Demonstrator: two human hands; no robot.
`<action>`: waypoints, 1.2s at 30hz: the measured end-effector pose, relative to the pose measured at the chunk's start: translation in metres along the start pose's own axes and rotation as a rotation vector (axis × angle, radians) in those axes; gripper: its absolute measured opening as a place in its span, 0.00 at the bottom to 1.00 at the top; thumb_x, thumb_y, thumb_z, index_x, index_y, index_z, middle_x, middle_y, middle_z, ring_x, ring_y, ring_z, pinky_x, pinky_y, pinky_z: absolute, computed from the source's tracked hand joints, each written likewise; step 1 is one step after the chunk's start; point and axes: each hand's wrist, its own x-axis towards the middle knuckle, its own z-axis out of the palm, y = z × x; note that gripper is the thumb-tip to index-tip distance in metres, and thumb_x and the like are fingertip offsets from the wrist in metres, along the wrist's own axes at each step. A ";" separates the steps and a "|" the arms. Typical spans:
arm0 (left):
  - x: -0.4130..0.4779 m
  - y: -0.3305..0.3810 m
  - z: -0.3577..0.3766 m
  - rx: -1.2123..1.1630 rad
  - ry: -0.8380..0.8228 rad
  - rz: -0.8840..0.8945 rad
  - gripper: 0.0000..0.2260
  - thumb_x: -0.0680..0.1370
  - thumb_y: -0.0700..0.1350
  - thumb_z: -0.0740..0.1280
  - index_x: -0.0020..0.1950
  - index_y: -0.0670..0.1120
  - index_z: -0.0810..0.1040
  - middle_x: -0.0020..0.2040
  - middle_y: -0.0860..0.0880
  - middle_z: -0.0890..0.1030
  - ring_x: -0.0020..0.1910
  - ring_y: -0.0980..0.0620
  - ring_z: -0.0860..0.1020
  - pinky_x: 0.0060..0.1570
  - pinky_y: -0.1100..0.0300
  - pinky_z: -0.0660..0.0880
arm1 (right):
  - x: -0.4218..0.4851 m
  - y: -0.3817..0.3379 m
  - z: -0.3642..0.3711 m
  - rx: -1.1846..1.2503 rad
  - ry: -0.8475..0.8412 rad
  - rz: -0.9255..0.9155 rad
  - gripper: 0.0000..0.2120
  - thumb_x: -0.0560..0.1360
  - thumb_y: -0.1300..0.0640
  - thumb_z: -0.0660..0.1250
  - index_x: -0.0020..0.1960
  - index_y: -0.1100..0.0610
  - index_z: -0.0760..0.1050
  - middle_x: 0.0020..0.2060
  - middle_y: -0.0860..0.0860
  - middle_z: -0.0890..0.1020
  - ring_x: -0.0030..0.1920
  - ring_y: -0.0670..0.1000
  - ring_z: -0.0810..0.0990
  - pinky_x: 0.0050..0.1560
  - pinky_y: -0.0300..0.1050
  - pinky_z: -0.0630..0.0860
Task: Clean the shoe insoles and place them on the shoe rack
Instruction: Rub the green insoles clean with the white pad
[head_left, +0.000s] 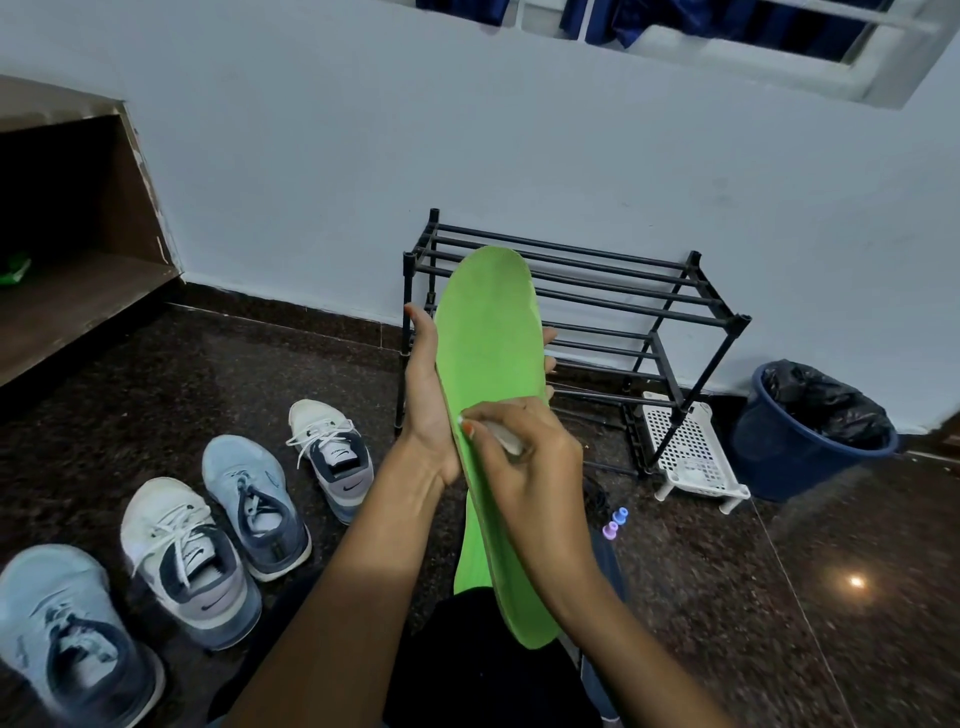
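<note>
The cleaning step is under way. In the middle of the frame the left hand (426, 384) grasps a green insole (488, 332) by its edges, thumb on one side and fingertips showing on the other, holding it up lengthwise. The right hand (524, 457) pinches a small white wipe (506, 436) against the insole's face, low near its left edge.

The next move probably calls for rubbing the wipe along the whole length, then carrying the insole to the black shoe rack (623, 291) just behind it.

Counted: one insole, one wipe, one rack, four shoes (182, 556) in a row at lower left, one blue bin (810, 441) at right, and two small capped bottles (615, 522) on the floor.
</note>
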 end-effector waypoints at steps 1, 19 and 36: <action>0.000 0.000 0.000 -0.014 0.002 -0.005 0.43 0.72 0.73 0.45 0.62 0.39 0.78 0.64 0.33 0.75 0.56 0.39 0.75 0.52 0.49 0.75 | -0.003 -0.002 0.000 0.027 -0.022 0.000 0.05 0.71 0.68 0.68 0.45 0.62 0.81 0.38 0.49 0.77 0.42 0.36 0.75 0.43 0.24 0.67; -0.002 0.002 0.000 -0.037 -0.002 -0.004 0.43 0.73 0.73 0.43 0.55 0.41 0.83 0.60 0.36 0.79 0.54 0.40 0.76 0.51 0.49 0.76 | -0.008 0.000 0.001 0.006 -0.005 -0.014 0.05 0.71 0.66 0.68 0.45 0.61 0.81 0.38 0.49 0.77 0.43 0.36 0.75 0.43 0.24 0.67; -0.002 0.002 0.000 -0.007 0.010 0.006 0.43 0.73 0.73 0.41 0.54 0.43 0.84 0.59 0.36 0.79 0.54 0.40 0.76 0.53 0.48 0.75 | -0.009 0.003 -0.003 -0.082 0.020 -0.011 0.05 0.72 0.65 0.68 0.45 0.60 0.81 0.40 0.50 0.77 0.42 0.40 0.75 0.45 0.25 0.67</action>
